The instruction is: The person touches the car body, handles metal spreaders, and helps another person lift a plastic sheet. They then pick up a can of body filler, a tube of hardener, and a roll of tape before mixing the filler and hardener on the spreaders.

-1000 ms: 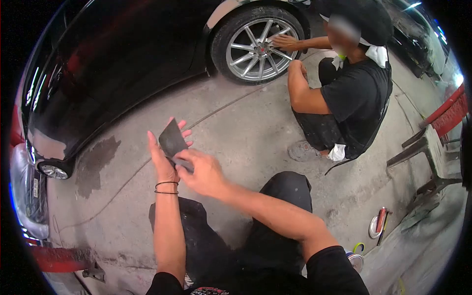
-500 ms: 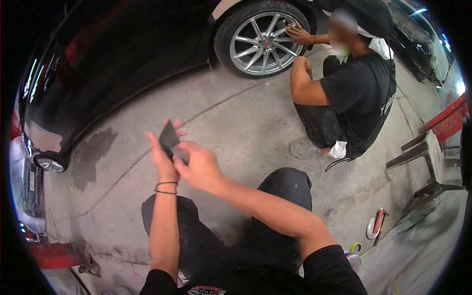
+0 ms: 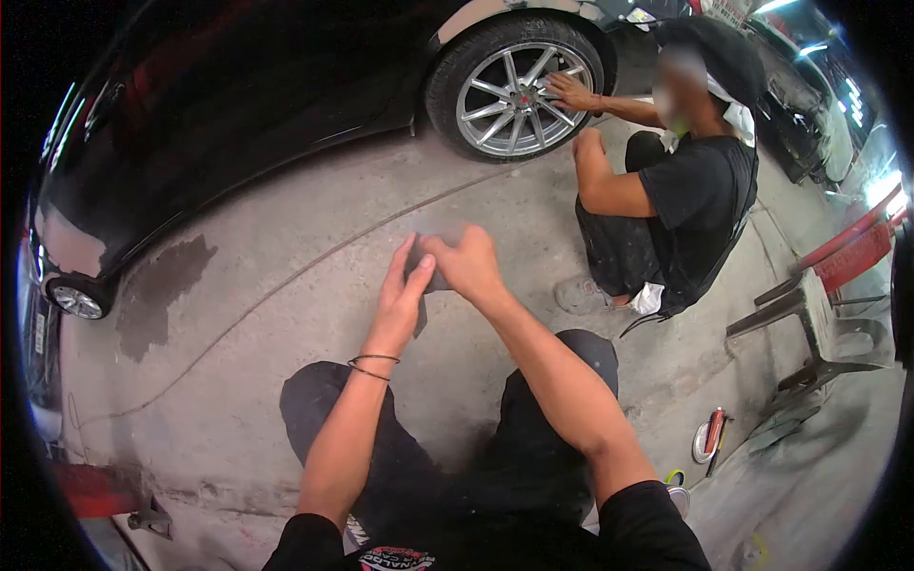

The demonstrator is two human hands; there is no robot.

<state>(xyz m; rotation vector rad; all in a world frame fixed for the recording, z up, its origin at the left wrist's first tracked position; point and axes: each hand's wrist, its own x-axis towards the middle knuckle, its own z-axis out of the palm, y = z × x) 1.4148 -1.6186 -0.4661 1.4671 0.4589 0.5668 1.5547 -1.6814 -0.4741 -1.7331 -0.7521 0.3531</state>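
Observation:
A thin dark grey sheet (image 3: 438,281), sandpaper by its look, is held up over the floor between my two hands. My left hand (image 3: 393,303), with dark bands at its wrist, grips the sheet from the left, thumb across its front. From the other side my right hand (image 3: 468,268) closes on the sheet's upper part, its fingers partly hidden behind. One corner of the sheet pokes out below my left thumb.
A black car (image 3: 257,86) stands ahead, with a silver-spoked wheel (image 3: 505,119). A squatting co-worker (image 3: 700,186) touches that wheel with one hand. At right are a plastic chair (image 3: 809,314) and a red tube (image 3: 714,430). A hose (image 3: 309,266) crosses the concrete floor.
Both hands and the sheet have shifted to the right and come closer together around it. My left thumb now presses over the sheet. The co-worker's hand remains at the wheel.

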